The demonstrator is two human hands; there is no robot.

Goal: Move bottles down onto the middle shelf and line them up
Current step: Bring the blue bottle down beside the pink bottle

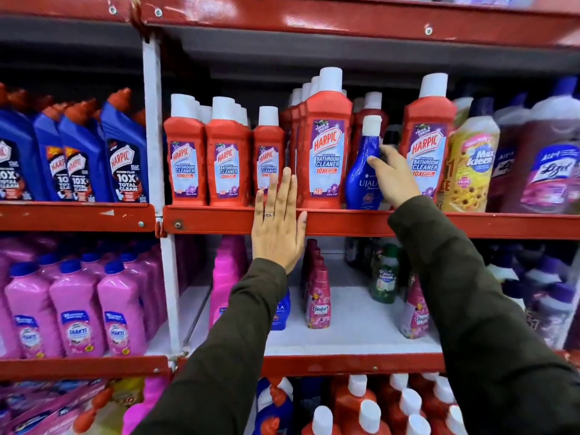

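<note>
A blue Ujala bottle (364, 171) with a white cap stands on the upper shelf (345, 221), between two tall red Harpic bottles (326, 142). My right hand (394, 175) reaches up and wraps its fingers around the blue bottle's right side. My left hand (277, 226) is flat with fingers together, held in front of the upper shelf's red edge, holding nothing. Below, the white middle shelf (354, 321) carries another blue Ujala bottle (280, 312) partly hidden by my left sleeve, pink Comfort bottles (317, 296) and a small green bottle (384, 277).
Smaller red Harpic bottles (227, 155) fill the upper shelf's left part; a yellow Max Kleen bottle (470, 164) and purple Lizol bottles (546, 158) stand at right. Blue Harpic bottles (78, 155) and pink bottles (78, 312) fill the left bay beyond a white upright post (157, 136).
</note>
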